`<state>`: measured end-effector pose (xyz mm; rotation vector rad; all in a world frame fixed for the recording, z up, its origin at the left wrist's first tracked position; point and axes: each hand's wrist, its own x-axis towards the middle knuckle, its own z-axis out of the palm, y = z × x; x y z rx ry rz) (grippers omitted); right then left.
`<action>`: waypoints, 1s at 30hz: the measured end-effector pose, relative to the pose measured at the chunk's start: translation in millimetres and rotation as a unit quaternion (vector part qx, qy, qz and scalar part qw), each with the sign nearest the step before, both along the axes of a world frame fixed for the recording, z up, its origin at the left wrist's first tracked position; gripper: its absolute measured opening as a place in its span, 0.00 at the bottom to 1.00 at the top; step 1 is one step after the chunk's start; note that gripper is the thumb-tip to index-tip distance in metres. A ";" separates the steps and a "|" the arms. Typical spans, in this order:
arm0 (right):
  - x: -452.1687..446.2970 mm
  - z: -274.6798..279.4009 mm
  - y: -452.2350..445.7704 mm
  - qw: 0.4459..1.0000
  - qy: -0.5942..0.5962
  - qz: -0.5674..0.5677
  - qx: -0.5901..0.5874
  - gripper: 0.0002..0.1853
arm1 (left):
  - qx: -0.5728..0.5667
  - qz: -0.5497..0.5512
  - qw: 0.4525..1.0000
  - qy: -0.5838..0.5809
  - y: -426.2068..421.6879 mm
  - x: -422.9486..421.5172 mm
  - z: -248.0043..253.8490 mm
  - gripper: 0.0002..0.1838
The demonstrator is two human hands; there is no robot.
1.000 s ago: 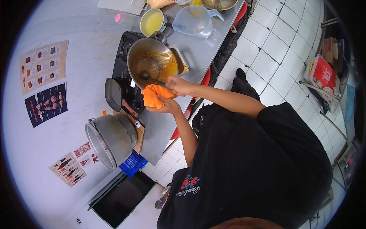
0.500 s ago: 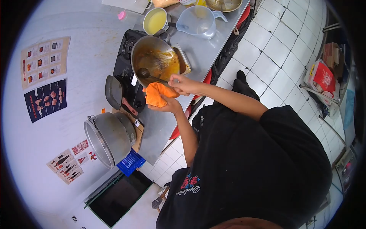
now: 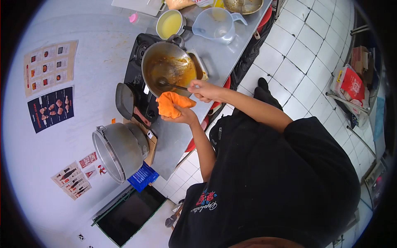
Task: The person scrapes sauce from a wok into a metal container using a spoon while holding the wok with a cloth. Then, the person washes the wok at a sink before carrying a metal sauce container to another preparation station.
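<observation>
Holding dark ladle (image 3: 174, 86), crumpled orange cloth (image 3: 170, 105)

Bright, cool light is filling the room evenly, whitening the wall (image 3: 95, 82) and the floor tiles (image 3: 285, 62); it seems to be falling from above, though this view is leaving its source uncertain. The metal counter (image 3: 219, 58) is giving off a dull sheen, and the clear jug (image 3: 213, 25) is catching small highlights. The black shirt (image 3: 269, 177) is swallowing most of its own folds, while the orange cloth (image 3: 169, 105) is standing out vividly. The wide lens is bowing straight lines and dropping the corners into black. Fine print on the posters (image 3: 49, 74) is blurring, and the boxes (image 3: 359, 62) at right are looking soft.
</observation>
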<state>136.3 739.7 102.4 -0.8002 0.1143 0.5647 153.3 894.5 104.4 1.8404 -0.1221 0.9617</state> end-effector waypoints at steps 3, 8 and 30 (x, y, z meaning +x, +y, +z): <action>6.4 -1.1 6.4 1.000 -0.003 0.022 -0.013 0.10 | 0.025 0.004 1.000 -0.005 5.1 -0.4 1.4 0.21; 4.6 6.4 -14.7 1.000 0.004 0.010 0.028 0.09 | -0.035 -0.019 0.999 -0.008 1.6 -0.9 -3.2 0.21; 4.7 -39.4 -8.8 0.984 -0.053 -0.007 -0.171 0.11 | -0.012 -0.061 0.998 -0.020 -2.7 -4.1 3.8 0.28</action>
